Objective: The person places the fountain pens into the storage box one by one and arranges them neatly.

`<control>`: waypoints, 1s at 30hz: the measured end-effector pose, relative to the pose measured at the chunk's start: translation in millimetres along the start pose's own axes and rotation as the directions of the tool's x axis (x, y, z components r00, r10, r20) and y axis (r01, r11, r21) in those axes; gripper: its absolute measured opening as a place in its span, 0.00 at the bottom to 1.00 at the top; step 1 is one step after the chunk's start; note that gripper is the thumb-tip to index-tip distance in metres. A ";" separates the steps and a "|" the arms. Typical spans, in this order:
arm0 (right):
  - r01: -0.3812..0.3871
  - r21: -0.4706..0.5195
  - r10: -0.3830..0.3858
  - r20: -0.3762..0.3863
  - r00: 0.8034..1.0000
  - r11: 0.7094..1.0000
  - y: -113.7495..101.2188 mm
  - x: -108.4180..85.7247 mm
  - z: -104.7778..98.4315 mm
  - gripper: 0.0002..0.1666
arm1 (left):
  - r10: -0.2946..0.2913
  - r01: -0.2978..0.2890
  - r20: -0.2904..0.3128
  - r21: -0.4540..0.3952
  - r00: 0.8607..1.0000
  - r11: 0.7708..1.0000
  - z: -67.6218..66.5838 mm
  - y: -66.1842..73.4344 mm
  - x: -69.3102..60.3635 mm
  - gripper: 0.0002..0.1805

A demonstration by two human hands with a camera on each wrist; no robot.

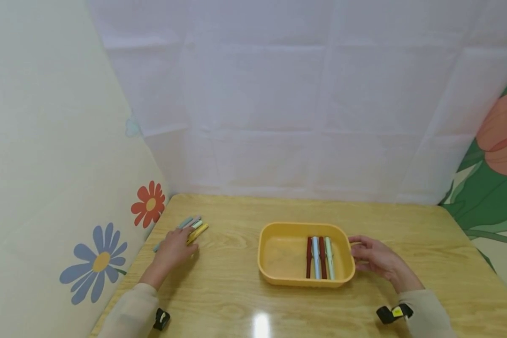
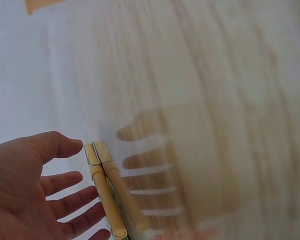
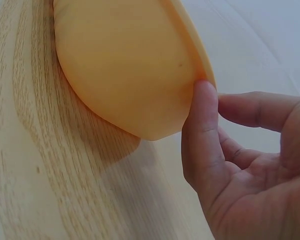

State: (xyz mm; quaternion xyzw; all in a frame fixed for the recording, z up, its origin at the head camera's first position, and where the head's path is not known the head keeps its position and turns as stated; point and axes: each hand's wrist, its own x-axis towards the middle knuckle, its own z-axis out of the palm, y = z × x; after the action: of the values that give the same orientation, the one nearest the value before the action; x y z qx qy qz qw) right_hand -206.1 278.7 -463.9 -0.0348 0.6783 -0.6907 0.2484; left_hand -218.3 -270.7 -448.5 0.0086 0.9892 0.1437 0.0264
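Note:
My left hand [image 1: 175, 249] is over a small bunch of pens at the table's left side. A yellow pen [image 1: 198, 233] lies by its fingers, with a teal pen [image 1: 185, 221] and other pale ones beyond; the hand partly covers them. In the left wrist view, the fingers are spread loosely beside the yellow pen [image 2: 109, 200], not closed round it. My right hand [image 1: 378, 258] touches the outer right side of a yellow tray [image 1: 279, 281], thumb and fingertips at its rim [image 3: 202, 55]. Inside lie dark red pens [image 1: 309, 258], a light blue pen [image 1: 316, 258] and a light green pen [image 1: 329, 258].
The wooden table [image 1: 228, 263] runs back to a white cloth [image 1: 253, 117]. A flower-patterned panel [image 1: 38, 164] stands along the left edge and another [image 1: 498, 188] along the right. Black straps [image 1: 388, 314] are at the wrists.

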 end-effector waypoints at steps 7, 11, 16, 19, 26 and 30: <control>0.000 -0.002 0.000 -0.003 1.000 1.000 0.2 0.5 0.7 0.28 | 0.024 -0.024 -0.001 0.021 1.000 0.999 2.4 2.2 3.7 0.29; 0.002 -0.006 -0.002 -0.002 1.000 1.000 0.9 1.0 0.4 0.28 | 0.041 -0.041 -0.010 0.047 0.999 0.998 2.7 4.1 5.6 0.25; -0.006 -0.017 0.005 -0.014 1.000 1.000 0.5 2.3 -0.2 0.30 | 0.057 -0.057 -0.003 0.079 0.998 0.995 -0.9 8.8 8.8 0.22; -0.005 -0.026 0.005 -0.016 1.000 1.000 0.0 2.9 -0.4 0.31 | 0.046 -0.048 0.019 0.095 0.999 0.994 -1.6 10.4 10.9 0.20; -0.005 -0.027 0.005 -0.011 1.000 1.000 0.7 1.8 -1.2 0.32 | 0.016 -0.023 0.070 0.103 0.997 0.994 -1.7 12.3 17.2 0.11; -0.008 -0.024 0.007 -0.014 1.000 1.000 0.9 1.8 -1.7 0.32 | 0.010 -0.013 0.078 0.036 0.997 0.999 -3.2 14.6 19.1 0.07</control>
State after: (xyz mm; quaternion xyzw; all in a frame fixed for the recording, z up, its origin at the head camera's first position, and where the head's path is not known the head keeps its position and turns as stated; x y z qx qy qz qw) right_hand -208.1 279.6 -465.5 -0.0303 0.6883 -0.6819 0.2458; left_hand -237.4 -257.1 -442.3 0.0205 0.9898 0.1256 0.0639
